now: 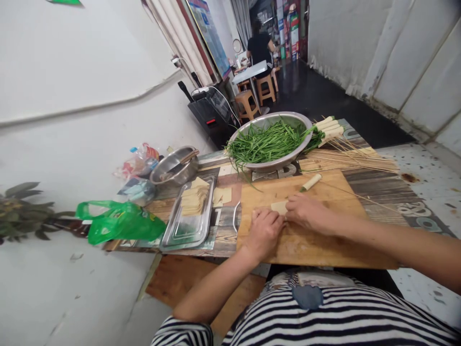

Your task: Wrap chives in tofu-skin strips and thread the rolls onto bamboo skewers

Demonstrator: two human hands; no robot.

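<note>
Both hands are low over a wooden cutting board (338, 192). A pale yellow tofu skin sheet (279, 207) lies there, partly covered by my fingers. My left hand (265, 229) has its fingers curled and pressed on the near left edge of the sheet. On the opposite side, my right hand (308, 212) pinches the sheet's right edge. What sits under the fingertips is hidden. Just beyond the right hand lies a finished tofu skin roll (311, 182) with green showing at its end, and a thin skewer (356, 194) runs rightward from near it.
Behind the board stands a metal bowl (272, 166) of green chives (268, 142). Several stacked rolls (329, 129) and bamboo skewers (349, 161) lie right of it. Leftward are a metal tray (187, 233) with tofu sheets (194, 198), a smaller bowl (176, 178) and a green bag (122, 223).
</note>
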